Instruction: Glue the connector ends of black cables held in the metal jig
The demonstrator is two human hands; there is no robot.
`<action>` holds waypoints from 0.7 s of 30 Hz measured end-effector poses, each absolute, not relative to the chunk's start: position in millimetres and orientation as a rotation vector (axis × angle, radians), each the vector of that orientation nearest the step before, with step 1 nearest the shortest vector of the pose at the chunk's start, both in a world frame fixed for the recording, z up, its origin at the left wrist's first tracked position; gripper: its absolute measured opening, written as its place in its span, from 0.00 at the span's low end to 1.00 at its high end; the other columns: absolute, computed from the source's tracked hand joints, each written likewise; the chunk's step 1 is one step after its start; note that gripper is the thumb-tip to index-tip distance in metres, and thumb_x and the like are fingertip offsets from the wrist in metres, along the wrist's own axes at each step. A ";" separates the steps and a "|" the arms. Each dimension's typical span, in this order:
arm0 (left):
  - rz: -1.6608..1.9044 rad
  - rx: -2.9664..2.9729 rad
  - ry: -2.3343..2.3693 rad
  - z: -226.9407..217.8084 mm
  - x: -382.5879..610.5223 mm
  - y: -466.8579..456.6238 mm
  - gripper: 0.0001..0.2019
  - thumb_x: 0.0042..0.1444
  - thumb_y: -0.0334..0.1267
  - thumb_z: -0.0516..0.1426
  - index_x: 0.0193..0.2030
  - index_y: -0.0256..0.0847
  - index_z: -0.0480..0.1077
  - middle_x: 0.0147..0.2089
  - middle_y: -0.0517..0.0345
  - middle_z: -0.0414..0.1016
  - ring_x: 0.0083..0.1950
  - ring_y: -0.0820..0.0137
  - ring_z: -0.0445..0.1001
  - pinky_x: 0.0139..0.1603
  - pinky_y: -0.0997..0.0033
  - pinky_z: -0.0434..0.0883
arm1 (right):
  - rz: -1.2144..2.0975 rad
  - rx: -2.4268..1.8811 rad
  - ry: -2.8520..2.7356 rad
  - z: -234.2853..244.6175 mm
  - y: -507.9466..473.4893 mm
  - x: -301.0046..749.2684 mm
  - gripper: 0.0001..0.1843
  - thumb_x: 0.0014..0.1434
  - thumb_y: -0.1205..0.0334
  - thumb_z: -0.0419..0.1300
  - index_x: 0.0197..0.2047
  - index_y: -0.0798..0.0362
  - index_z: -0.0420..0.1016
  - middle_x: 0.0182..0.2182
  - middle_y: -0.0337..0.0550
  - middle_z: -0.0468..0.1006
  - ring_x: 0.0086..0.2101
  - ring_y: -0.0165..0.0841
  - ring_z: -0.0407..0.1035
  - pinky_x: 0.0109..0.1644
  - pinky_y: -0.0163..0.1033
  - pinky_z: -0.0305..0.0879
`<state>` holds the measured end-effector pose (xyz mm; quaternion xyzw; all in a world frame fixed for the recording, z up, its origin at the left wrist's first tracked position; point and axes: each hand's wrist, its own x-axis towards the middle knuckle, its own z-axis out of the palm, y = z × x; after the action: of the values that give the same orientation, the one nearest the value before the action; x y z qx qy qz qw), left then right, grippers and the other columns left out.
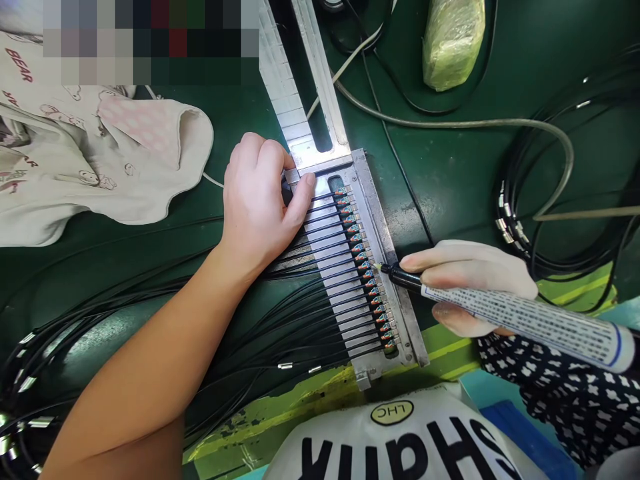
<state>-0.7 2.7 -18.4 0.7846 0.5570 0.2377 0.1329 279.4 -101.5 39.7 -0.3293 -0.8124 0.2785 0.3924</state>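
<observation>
A slotted metal cable jig [407, 327] lies tilted on the bench, its hinged lid [283, 97] swung open toward the back. Black cables [320, 277] lie side by side across it, their stripped ends with small coloured wires [361, 256] in a row over the slot. My left hand [263, 197], bare, grips the jig's upper left corner, thumb on the plate and fingers curled at the edge. In my white-gloved right hand [473, 267] is a pen-shaped applicator [520, 323] with a printed white barrel and black front. Its thin tip is at the row's middle, contact unclear.
Bundled black cables [125, 293] spread to the left. Coiled cables [515, 227] lie at right, with a grey cord [450, 125] crossing the green bench. A yellowish wrapped block [453, 43] sits at the back. Printed cloth [150, 160] covers the left rear.
</observation>
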 end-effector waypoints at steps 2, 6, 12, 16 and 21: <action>0.691 2.255 1.600 -16.7 -0.5 1.6 0.13 0.64 0.52 0.54 0.42 0.45 0.64 0.45 0.50 0.66 0.53 0.55 0.69 0.53 0.49 0.69 | 0.712 -0.833 -2.072 40.8 -101.0 279.5 0.09 0.58 0.63 0.68 0.44 0.52 0.78 0.38 0.52 0.85 0.36 0.39 0.82 0.37 0.40 0.83; 0.710 2.188 1.581 -14.8 0.3 0.7 0.11 0.62 0.51 0.55 0.42 0.47 0.64 0.46 0.49 0.66 0.56 0.52 0.68 0.57 0.47 0.68 | 0.730 -0.830 -2.096 42.5 -101.4 280.7 0.09 0.59 0.64 0.67 0.44 0.54 0.78 0.39 0.55 0.85 0.37 0.39 0.82 0.38 0.40 0.83; 0.721 2.205 1.590 -16.3 0.7 2.2 0.10 0.62 0.49 0.56 0.41 0.47 0.64 0.46 0.49 0.67 0.55 0.53 0.69 0.56 0.48 0.68 | 0.728 -0.840 -2.066 40.6 -105.4 280.1 0.08 0.60 0.64 0.66 0.43 0.55 0.78 0.39 0.56 0.85 0.37 0.39 0.82 0.38 0.40 0.82; 0.714 2.194 1.586 -16.3 -0.1 1.7 0.10 0.62 0.48 0.56 0.42 0.47 0.64 0.47 0.49 0.68 0.56 0.54 0.68 0.57 0.50 0.67 | 0.710 -0.871 -2.019 36.5 -108.0 276.6 0.07 0.60 0.63 0.66 0.41 0.55 0.78 0.40 0.54 0.85 0.39 0.39 0.82 0.40 0.40 0.81; 0.715 2.214 1.568 -17.7 -0.6 2.0 0.09 0.63 0.48 0.55 0.42 0.46 0.64 0.47 0.49 0.67 0.55 0.54 0.68 0.56 0.48 0.67 | 0.689 -0.871 -1.953 34.2 -112.1 274.1 0.09 0.60 0.61 0.67 0.44 0.53 0.79 0.39 0.52 0.85 0.41 0.41 0.82 0.41 0.42 0.82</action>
<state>-0.6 2.0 -17.7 0.7780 0.5511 0.2512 0.1672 274.1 -112.1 34.2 -0.3495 -0.7836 0.2767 0.4326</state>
